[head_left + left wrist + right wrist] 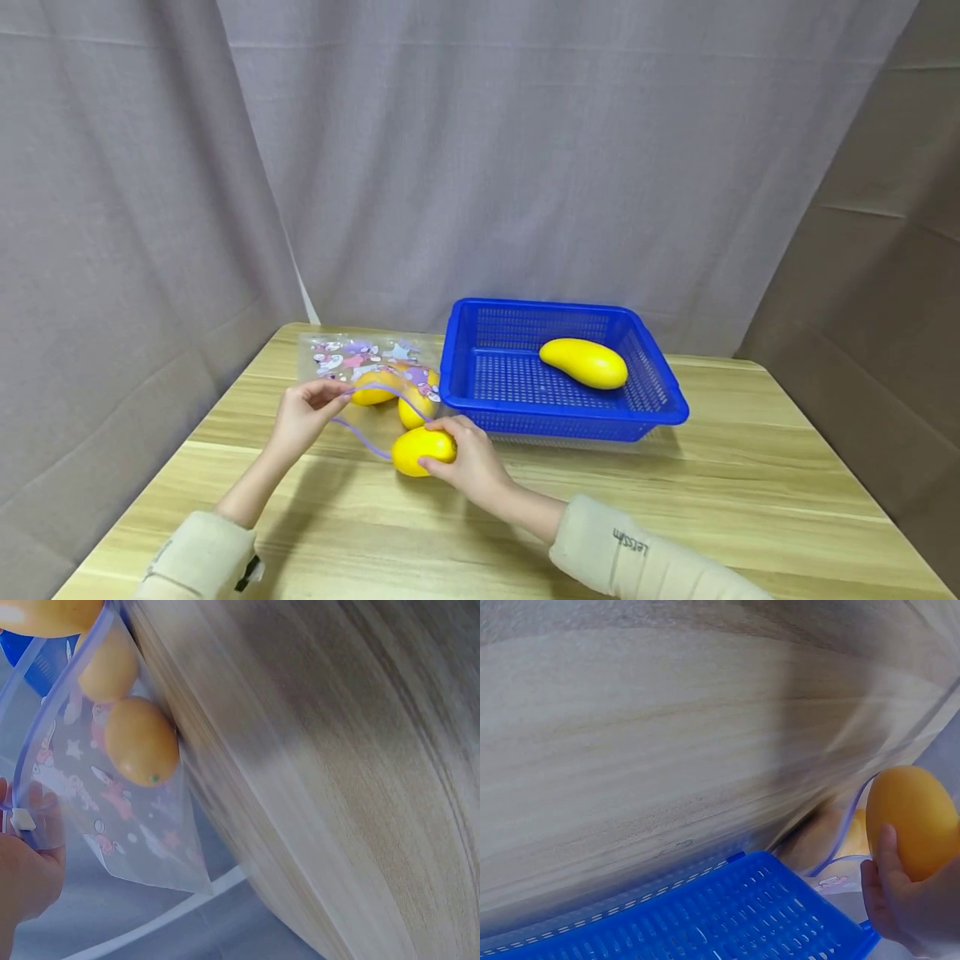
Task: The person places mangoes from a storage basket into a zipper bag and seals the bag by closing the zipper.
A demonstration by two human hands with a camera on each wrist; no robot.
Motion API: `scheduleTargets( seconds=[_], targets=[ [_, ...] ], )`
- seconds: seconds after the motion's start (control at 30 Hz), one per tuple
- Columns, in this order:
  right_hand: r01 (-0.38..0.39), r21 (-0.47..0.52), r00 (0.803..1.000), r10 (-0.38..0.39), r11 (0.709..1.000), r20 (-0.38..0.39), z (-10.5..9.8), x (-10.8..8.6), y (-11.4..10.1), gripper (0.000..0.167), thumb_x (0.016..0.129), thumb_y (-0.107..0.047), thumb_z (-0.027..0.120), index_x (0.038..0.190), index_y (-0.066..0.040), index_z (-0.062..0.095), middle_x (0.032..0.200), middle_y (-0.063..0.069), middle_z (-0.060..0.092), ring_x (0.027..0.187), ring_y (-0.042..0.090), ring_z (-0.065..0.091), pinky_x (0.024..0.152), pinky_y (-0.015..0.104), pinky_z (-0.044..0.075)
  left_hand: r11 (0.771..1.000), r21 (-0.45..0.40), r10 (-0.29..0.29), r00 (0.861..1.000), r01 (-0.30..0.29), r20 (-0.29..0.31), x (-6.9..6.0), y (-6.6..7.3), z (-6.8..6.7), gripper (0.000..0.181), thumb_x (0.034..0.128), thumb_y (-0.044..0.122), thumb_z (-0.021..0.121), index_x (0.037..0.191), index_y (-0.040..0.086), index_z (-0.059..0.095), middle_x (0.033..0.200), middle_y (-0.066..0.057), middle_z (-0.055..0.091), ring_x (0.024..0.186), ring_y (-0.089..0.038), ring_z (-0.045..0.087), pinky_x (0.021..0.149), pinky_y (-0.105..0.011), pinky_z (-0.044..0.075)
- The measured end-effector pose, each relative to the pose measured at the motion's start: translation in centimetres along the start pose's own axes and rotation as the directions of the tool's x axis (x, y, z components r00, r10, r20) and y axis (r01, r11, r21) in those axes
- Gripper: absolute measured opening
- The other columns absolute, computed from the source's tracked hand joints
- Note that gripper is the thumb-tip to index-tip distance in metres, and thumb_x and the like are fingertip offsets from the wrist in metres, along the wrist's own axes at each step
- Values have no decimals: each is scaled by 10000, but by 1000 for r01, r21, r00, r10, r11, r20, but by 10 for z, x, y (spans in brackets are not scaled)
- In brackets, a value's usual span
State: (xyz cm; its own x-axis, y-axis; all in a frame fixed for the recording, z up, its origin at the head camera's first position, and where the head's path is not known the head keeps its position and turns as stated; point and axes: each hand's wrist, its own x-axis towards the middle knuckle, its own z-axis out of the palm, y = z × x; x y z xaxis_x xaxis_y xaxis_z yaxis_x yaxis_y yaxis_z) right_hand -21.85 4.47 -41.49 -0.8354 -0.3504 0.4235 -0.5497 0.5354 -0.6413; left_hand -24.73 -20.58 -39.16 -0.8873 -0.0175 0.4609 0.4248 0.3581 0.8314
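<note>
Gripping a yellow mango right at the mouth of the clear printed zip bag, the right hand has its thumb and fingers round the fruit! Over on the other side, the left hand pinches the purple rim by its white slider. Two bagged mangoes lie inside; beside them, a blue plastic basket holds another mango.

Grey curtain — pale wooden table
</note>
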Motion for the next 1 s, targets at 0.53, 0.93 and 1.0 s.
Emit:
scheduleTargets(
  seconds=[0.53, 0.93, 1.0],
  targets=[
    [-9, -53, 999, 11, 999, 47, 4, 0, 1, 429, 697, -92, 782, 1090, 0, 635, 1109, 154, 637, 1005, 296, 602, 890, 423, 524, 1000, -10, 26, 999, -25, 25, -3, 0, 3, 122, 815, -82, 650, 921, -141, 657, 882, -306, 673, 702, 88, 592, 673, -90, 523],
    [-19, -19, 993, 21, 1000, 112, 7, -3, -1, 512, 673, 17, 727, 1164, -12, 587, 1223, 179, 575, 1097, 341, 557, 952, 487, 486, 1000, -2, 22, 999, -22, 31, -6, 0, 5, 127, 807, -87, 654, 927, -129, 663, 891, -294, 681, 715, 95, 592, 685, -92, 523],
    [-25, -21, 992, 27, 999, 119, 7, -4, -1, 531, 674, 30, 723, 1183, -18, 578, 1233, 180, 565, 1113, 344, 547, 964, 490, 480, 1000, 2, 20, 999, -20, 32, -6, 0, 5, 125, 808, -79, 658, 925, -122, 667, 891, -288, 684, 716, 92, 592, 685, -93, 522]
  ],
)
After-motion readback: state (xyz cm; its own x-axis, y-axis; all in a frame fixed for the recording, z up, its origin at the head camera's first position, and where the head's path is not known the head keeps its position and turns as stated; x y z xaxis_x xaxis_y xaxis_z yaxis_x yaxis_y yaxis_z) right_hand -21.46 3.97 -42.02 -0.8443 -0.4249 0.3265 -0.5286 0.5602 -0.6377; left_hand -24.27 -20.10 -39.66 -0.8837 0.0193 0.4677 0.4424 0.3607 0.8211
